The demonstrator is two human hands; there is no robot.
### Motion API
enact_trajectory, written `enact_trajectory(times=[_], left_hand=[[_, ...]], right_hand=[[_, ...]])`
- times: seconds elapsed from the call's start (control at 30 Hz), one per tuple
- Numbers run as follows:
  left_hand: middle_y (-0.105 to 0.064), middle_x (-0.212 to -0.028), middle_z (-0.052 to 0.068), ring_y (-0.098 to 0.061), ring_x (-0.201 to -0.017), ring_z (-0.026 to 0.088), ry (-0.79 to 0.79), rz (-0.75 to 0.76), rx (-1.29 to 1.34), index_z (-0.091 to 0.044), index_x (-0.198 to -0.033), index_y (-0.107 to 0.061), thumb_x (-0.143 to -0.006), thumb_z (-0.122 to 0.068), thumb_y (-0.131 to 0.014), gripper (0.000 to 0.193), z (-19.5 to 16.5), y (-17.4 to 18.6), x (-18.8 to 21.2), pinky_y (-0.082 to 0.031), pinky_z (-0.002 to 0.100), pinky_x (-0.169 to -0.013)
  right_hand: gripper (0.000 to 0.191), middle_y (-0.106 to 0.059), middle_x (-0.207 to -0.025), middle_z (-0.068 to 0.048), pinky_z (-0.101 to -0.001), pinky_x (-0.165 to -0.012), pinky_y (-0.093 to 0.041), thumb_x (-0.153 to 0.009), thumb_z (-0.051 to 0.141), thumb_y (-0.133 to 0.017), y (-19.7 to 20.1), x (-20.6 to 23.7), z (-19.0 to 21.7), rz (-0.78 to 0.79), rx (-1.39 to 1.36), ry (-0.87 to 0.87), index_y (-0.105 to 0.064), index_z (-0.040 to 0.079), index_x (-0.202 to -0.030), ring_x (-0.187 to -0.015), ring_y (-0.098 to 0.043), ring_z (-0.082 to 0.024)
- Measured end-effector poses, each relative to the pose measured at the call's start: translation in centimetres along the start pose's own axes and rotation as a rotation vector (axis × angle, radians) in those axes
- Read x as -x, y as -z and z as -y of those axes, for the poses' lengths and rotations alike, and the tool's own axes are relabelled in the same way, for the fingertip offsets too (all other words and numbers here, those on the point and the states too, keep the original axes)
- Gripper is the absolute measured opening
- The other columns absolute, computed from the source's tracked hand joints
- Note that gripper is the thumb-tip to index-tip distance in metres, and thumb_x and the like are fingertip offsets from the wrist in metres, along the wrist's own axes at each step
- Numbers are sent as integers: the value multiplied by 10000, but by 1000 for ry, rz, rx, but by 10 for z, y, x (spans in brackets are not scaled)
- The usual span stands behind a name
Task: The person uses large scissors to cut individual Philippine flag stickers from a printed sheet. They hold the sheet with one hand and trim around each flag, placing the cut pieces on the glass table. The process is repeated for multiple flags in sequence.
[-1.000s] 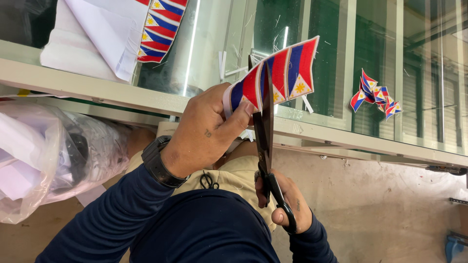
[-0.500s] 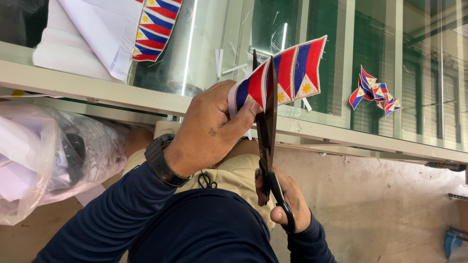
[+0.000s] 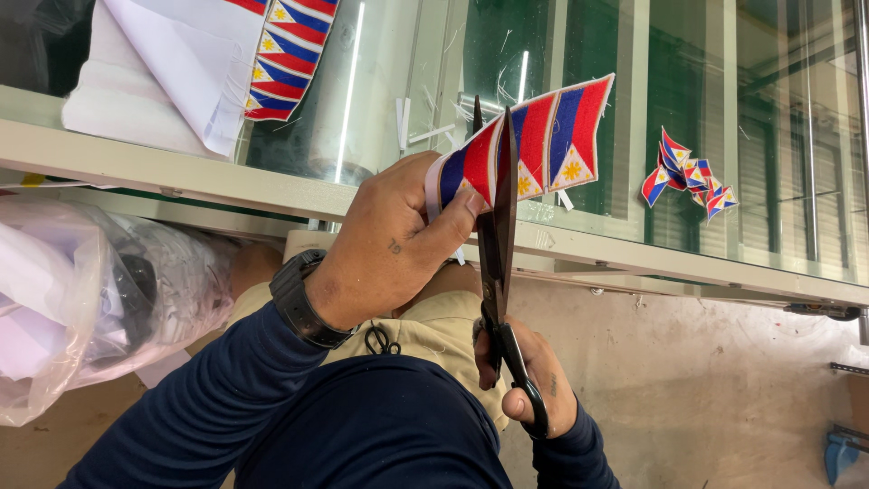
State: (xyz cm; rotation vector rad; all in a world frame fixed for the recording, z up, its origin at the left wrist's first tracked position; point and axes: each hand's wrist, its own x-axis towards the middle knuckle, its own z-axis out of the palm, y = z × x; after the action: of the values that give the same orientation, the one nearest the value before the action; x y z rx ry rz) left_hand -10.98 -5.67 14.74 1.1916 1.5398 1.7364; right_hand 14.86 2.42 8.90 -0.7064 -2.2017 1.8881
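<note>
The left hand pinches a strip of red, blue and white flag patches over the glass tabletop. The right hand grips black scissors, blades around the strip. Cut patches lie right.

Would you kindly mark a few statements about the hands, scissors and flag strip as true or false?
1. The left hand holds the flag strip. True.
2. The scissors are in the left hand. False: the right hand grips their handles.
3. The blades meet the strip. True.
4. The pile of cut flags lies on the floor. False: it lies on the glass table.
5. The plastic bag sits on the glass. False: it is below the table edge.
</note>
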Motion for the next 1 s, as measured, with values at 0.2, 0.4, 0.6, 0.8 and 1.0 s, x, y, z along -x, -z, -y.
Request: enact_trajectory(times=[0.2,0.4,0.6,0.8,1.0], left_hand=[[-661,-857,53,-628,-725,109,7,8,18,-18,-1050,-666,-1040,-248,-607,238,0,-1,-1,-541,285,-648],[-662,-833,52,-630,-702,110,48,9,-14,-23,-1031,-665,-1028,-257,-613,240,0,-1,-2,-543,285,-628],[-670,-863,55,-646,-727,112,25,11,-2,-19,-1056,-670,-1031,-251,-608,241,0,-1,-2,-551,287,-651],[-698,-890,55,-660,-766,107,50,24,40,-24,-1084,-676,-1031,-257,-606,249,-1,-3,-5,-566,284,-687],[-709,-869,30,-623,-771,78,50,49,82,-26,-1131,-678,-1023,-248,-598,259,-6,-6,-13,-545,269,-699]], right_hand=[[977,-599,-729,-54,-292,-614,-521,-667,913,-667,-1,1,0,-2,-12,-7,-605,-6,-992,-653,-634,-152],[972,-598,-726,-53,-289,-609,-525,-675,919,-659,-1,0,-2,-5,3,9,-608,0,-987,-645,-636,-152],[975,-595,-715,-53,-287,-596,-521,-670,920,-661,-2,-1,-2,-7,-7,16,-608,-1,-983,-632,-637,-152],[944,-587,-717,-48,-275,-598,-495,-667,886,-704,0,1,-1,-43,-54,-20,-604,-2,-969,-634,-615,-137],[855,-554,-725,-27,-255,-556,-448,-664,793,-792,4,2,2,-57,-134,-40,-573,8,-925,-611,-556,-113]])
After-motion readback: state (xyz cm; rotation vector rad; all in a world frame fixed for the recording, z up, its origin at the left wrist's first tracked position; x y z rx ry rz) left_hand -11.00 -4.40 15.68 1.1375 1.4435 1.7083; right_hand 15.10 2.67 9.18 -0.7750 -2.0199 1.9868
